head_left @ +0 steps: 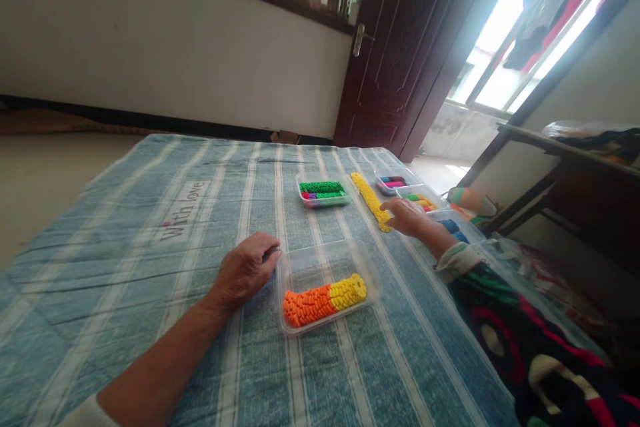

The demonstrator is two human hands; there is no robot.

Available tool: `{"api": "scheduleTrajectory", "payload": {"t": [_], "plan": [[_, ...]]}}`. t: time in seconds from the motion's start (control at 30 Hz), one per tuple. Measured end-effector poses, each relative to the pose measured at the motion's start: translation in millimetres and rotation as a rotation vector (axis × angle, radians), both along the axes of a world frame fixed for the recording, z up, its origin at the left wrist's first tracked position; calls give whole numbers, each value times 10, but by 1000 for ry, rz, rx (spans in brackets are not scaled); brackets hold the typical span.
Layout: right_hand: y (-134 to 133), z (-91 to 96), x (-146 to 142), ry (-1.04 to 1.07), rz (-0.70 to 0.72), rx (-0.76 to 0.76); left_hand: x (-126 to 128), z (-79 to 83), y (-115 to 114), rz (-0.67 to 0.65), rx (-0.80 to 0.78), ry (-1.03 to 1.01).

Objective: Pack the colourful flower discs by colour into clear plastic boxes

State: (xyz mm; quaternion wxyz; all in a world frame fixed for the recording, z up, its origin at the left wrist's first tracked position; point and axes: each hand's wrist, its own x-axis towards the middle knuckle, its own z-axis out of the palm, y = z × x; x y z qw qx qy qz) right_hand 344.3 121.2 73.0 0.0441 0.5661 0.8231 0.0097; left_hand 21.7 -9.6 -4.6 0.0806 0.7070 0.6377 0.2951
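My left hand (250,269) is closed, its thumb and forefinger at the left rim of a clear plastic box (327,253). Inside this box lies a thick orange and yellow bundle (323,300) of small interlocked pieces. My right hand (407,217) reaches across the cloth with its fingers apart, the tips at the near end of a long yellow strip (369,197) of the same kind of pieces. That strip lies flat on the cloth. Whether the fingertips press on it or just hover at its edge I cannot tell.
Another clear box (345,201) holds green and multicoloured bundles. At the right are boxes with pink and dark pieces (393,182), yellow and green pieces (423,201), and blue pieces (454,229). A striped blue cloth (210,327) covers the surface. Beyond stands a brown door (395,60).
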Motion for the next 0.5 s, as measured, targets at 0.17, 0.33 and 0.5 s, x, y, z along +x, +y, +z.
{"api": "scheduleTrajectory", "payload": {"t": [0.17,0.33,0.5], "plan": [[86,-186,80,-10,33,-25,5,13,-10,1,0,-11],[137,-244,78,-16,42,-35,1,0,-3,14,0,-4],[172,-280,83,-2,42,-37,0,-4,-2,4,3,-7]]}}
